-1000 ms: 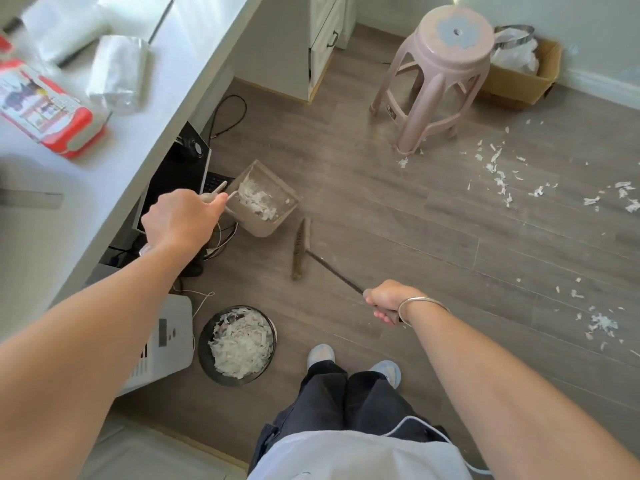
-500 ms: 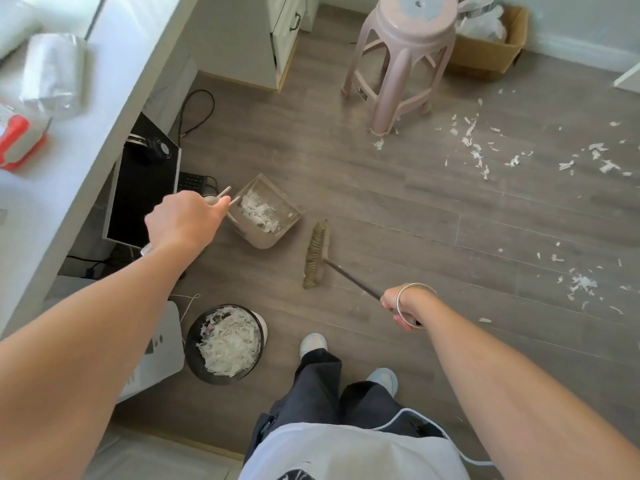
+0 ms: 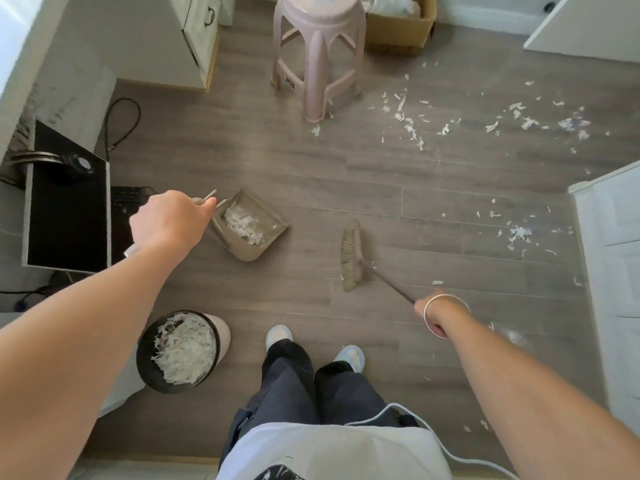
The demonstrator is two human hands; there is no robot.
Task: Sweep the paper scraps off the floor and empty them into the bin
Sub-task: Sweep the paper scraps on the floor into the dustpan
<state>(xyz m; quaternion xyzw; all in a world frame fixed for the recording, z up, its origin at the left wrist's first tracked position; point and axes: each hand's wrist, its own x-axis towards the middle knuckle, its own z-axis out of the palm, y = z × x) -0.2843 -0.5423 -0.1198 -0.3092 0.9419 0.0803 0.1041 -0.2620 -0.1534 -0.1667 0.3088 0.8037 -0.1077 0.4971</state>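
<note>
Both hands gripping: left hand point(image 3: 169, 221) dustpan point(image 3: 250, 226) handle, right hand point(image 3: 434, 317) broom point(image 3: 351, 256).

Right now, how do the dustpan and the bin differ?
The dustpan is tan, wedge-shaped and held by its handle in the left hand; the bin is round and dark inside and stands on the floor, untouched. The dustpan holds a thin scatter of scraps, while the bin holds a thick heap. Both contain white paper scraps.

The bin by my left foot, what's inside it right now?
The bin holds a heap of white paper scraps covering most of the inside, with dark inner wall showing around them. Whatever lies under the heap, and the bottom, is covered.
</note>
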